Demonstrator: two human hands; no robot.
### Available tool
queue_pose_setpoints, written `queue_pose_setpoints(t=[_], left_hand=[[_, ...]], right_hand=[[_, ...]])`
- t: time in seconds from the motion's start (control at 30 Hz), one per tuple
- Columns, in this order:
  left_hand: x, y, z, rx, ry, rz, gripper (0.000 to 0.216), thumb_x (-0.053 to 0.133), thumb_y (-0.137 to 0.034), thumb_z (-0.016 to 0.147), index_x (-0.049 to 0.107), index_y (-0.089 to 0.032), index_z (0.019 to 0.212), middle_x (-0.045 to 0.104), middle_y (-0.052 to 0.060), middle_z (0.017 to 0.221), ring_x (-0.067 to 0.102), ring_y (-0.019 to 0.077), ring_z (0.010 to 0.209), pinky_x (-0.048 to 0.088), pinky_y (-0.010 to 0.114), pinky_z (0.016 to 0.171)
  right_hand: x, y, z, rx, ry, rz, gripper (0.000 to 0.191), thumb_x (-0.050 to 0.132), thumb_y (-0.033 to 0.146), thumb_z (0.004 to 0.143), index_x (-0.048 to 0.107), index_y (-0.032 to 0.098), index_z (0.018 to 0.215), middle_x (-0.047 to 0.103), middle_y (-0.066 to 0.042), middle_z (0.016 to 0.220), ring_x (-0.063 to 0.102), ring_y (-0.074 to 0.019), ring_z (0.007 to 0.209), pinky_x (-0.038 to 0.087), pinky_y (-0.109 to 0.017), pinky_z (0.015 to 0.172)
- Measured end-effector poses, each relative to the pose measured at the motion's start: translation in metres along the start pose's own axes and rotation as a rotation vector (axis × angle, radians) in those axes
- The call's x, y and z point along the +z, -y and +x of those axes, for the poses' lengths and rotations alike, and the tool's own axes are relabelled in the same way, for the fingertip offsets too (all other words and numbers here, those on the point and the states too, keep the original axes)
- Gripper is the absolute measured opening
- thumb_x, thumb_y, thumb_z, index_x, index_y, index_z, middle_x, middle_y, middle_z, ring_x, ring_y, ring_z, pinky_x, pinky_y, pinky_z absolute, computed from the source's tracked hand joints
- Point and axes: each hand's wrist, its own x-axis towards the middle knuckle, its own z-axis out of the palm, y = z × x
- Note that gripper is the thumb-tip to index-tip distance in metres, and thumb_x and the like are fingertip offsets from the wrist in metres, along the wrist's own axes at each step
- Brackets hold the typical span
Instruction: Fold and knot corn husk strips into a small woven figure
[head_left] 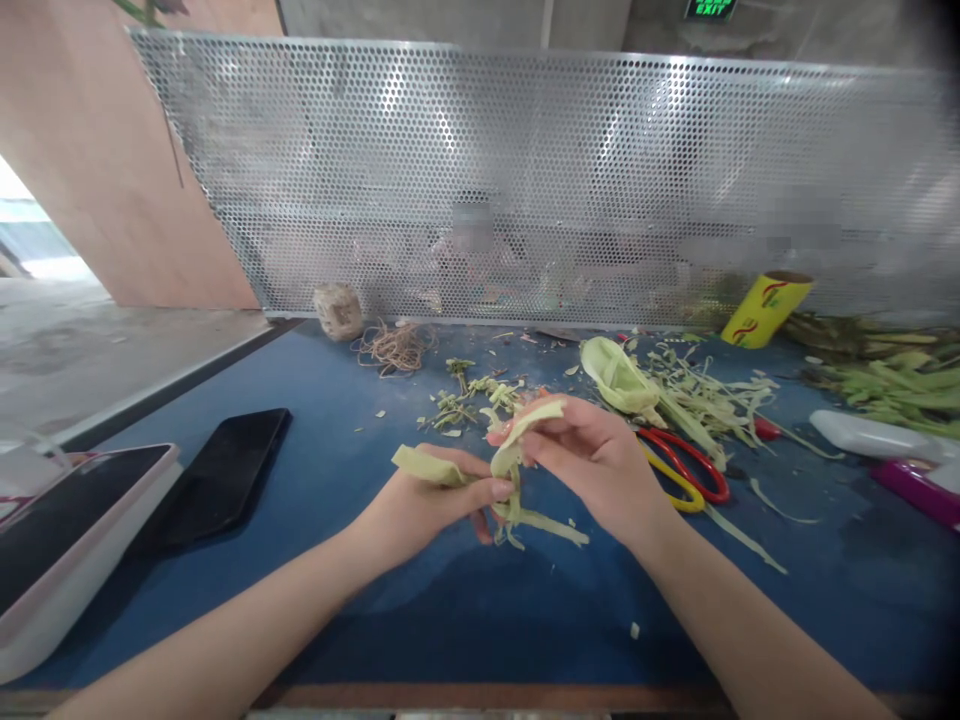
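Note:
My left hand (439,492) is closed, its thumb and fingers pinching a pale green plant piece whose flat strip (429,466) sticks out over the back of the hand. Thin shreds (551,525) dangle below the fingertips. Just beside it, my right hand (589,452) pinches a curled pale green leaf strip (519,434), touching or almost touching the piece in the left hand. Whether the two strips are joined, I cannot tell. Scissors with red and yellow handles (686,470) lie right of the right hand, partly hidden by it and by plant scraps.
Beyond the hands lie small green sprigs (454,408), a pale cupped leaf (616,375) and shredded strips (709,392). Tangled twine (396,347) and a yellow tube (766,310) stand near the perforated metal screen (525,180). A black phone (225,470) lies left; cut stems (892,385) lie right.

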Motion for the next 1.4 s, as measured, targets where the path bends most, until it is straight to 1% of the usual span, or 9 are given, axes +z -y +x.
queue_pose_setpoints(t=[0.1,0.23,0.33,0.47,0.67,0.97,1.17,1.3,1.4], left_hand=[[-0.001,-0.001,0.0,-0.01,-0.004,-0.008,0.017,0.066,-0.026,0.069,0.066,-0.012,0.06,0.063,0.0,0.053,0.058,0.0104,0.042,0.048,0.02,0.045],[-0.001,-0.001,-0.001,-0.002,-0.007,-0.038,0.017,0.065,-0.027,0.07,0.067,-0.012,0.063,0.064,0.0,0.054,0.058,0.0096,0.042,0.048,0.02,0.045],[0.0,0.001,-0.002,-0.01,-0.021,-0.11,0.014,0.064,-0.023,0.07,0.066,-0.012,0.062,0.063,-0.001,0.053,0.058,0.0091,0.043,0.048,0.019,0.046],[-0.001,0.002,-0.002,-0.064,-0.051,-0.17,0.011,0.062,-0.021,0.07,0.064,-0.012,0.064,0.064,-0.001,0.055,0.057,0.0094,0.041,0.047,0.021,0.045],[-0.001,-0.002,-0.002,-0.135,-0.011,-0.229,0.013,0.061,-0.024,0.071,0.064,-0.011,0.072,0.066,0.002,0.063,0.059,0.0116,0.047,0.05,0.024,0.049],[0.0,0.0,0.0,-0.096,-0.027,-0.267,0.022,0.065,-0.032,0.069,0.064,-0.011,0.065,0.063,0.003,0.059,0.058,0.0129,0.052,0.052,0.025,0.049],[0.001,0.0,-0.001,-0.064,0.012,-0.307,0.026,0.059,-0.035,0.074,0.065,-0.01,0.073,0.063,0.004,0.063,0.059,0.0153,0.06,0.052,0.026,0.05],[0.001,-0.002,-0.003,-0.05,0.011,-0.317,0.016,0.068,-0.022,0.066,0.068,-0.011,0.077,0.066,0.004,0.067,0.061,0.0168,0.065,0.054,0.026,0.052],[0.001,0.0,-0.002,-0.057,0.009,-0.309,0.024,0.071,-0.006,0.057,0.068,-0.014,0.079,0.068,0.002,0.066,0.062,0.0164,0.064,0.054,0.026,0.053]], right_hand=[[-0.003,0.0,-0.002,-0.152,0.063,-0.153,0.017,0.052,0.015,0.08,0.065,0.025,0.082,0.062,0.0,0.08,0.058,-0.0127,0.074,0.047,-0.028,0.07],[-0.007,0.003,-0.003,-0.297,0.27,-0.408,0.034,0.043,0.011,0.084,0.06,0.028,0.109,0.054,-0.002,0.084,0.053,-0.0112,0.074,0.045,-0.026,0.068],[-0.01,0.003,-0.004,-0.336,0.335,-0.528,0.03,0.05,0.018,0.083,0.06,0.024,0.11,0.05,-0.002,0.081,0.051,-0.0114,0.073,0.045,-0.024,0.066],[-0.012,-0.002,-0.003,-0.391,0.327,-0.601,0.02,0.053,0.019,0.082,0.067,0.022,0.096,0.052,-0.003,0.081,0.051,-0.0097,0.07,0.044,-0.021,0.059],[-0.013,-0.003,-0.001,-0.46,0.276,-0.59,0.019,0.053,0.009,0.08,0.067,0.018,0.088,0.063,-0.004,0.084,0.057,-0.01,0.078,0.047,-0.022,0.07],[-0.013,0.0,-0.002,-0.42,0.254,-0.643,0.004,0.06,0.017,0.077,0.063,0.019,0.075,0.063,-0.001,0.078,0.057,-0.0105,0.076,0.046,-0.022,0.073],[-0.009,-0.006,-0.003,-0.378,0.118,-0.678,0.007,0.059,0.013,0.076,0.057,0.019,0.078,0.061,0.0,0.076,0.057,-0.01,0.073,0.046,-0.02,0.069],[-0.012,-0.006,-0.002,-0.428,0.158,-0.712,0.006,0.057,0.014,0.078,0.058,0.019,0.079,0.061,-0.001,0.079,0.057,-0.0104,0.076,0.046,-0.022,0.073],[-0.017,-0.004,-0.001,-0.489,0.235,-0.762,0.008,0.054,0.015,0.081,0.06,0.019,0.082,0.061,-0.003,0.083,0.057,-0.0115,0.081,0.046,-0.023,0.076]])
